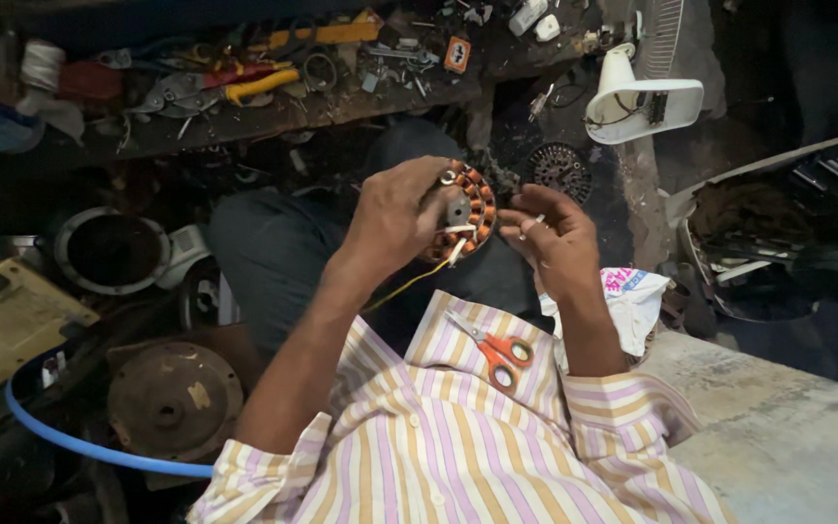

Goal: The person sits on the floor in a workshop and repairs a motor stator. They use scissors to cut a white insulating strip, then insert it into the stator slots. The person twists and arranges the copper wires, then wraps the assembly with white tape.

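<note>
Here, left hand (395, 215) fingers clamped around copper-wound stator (467, 209), right hand (555, 238) fingers pinching a wire at its rim, cluttered bench beyond.

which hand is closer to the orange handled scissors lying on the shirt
Right, though narrowly. The right hand is above and slightly right of the scissors. The left hand is farther up and to the left, gripping the copper-wound stator.

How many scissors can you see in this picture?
1. The orange-handled scissors lie on the striped shirt, just below the two hands holding the copper-wound motor coil. More could be hidden among the tools on the cluttered shelf.
</note>
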